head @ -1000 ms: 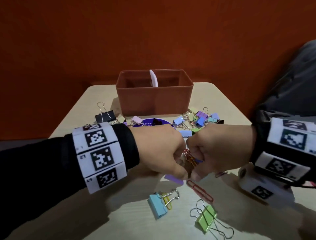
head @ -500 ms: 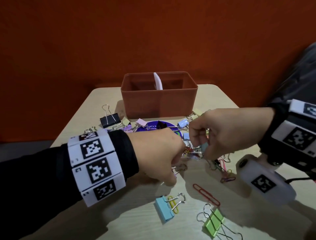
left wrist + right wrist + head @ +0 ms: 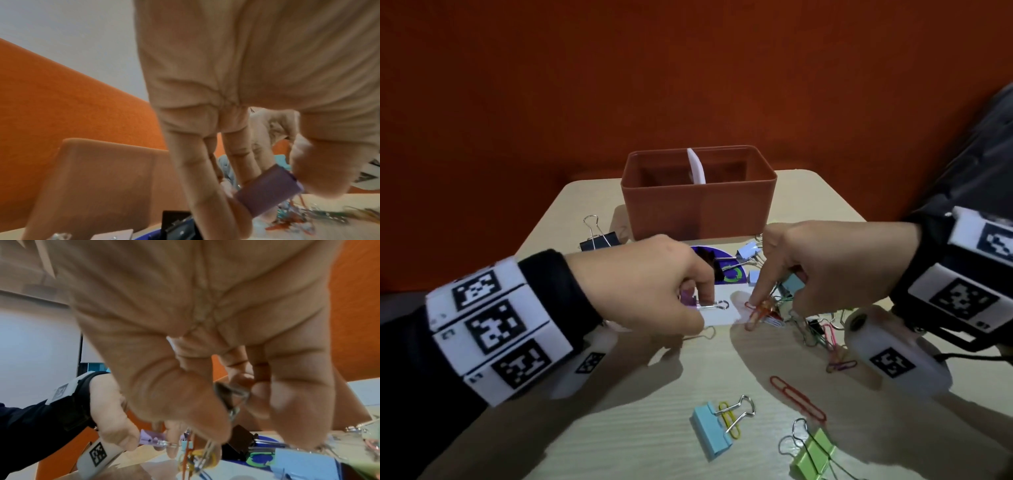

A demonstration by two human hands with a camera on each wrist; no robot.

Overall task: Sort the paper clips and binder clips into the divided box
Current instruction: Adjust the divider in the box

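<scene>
The brown divided box [image 3: 698,212] stands at the back of the table, a white divider [image 3: 697,168] splitting it into left and right halves. My left hand [image 3: 695,301] pinches a purple binder clip [image 3: 688,297] just above the table; the same clip shows in the left wrist view [image 3: 269,191] between thumb and fingers. My right hand [image 3: 780,298] pinches a teal binder clip [image 3: 792,284] by its wire handles [image 3: 232,395]. A tangle of coloured paper clips [image 3: 762,310] hangs under it, and the index finger points down against the tangle.
A black binder clip [image 3: 599,240] lies left of the box. Near the front are a blue binder clip [image 3: 710,431] with a yellow paper clip, a red paper clip [image 3: 798,401] and a green binder clip [image 3: 813,452]. More clips [image 3: 822,335] are heaped under my right wrist.
My hands, pressed together a second ago, have drawn apart. The left now holds the purple clip off to the left; the right has moved back and right with the teal clip and tangle.
</scene>
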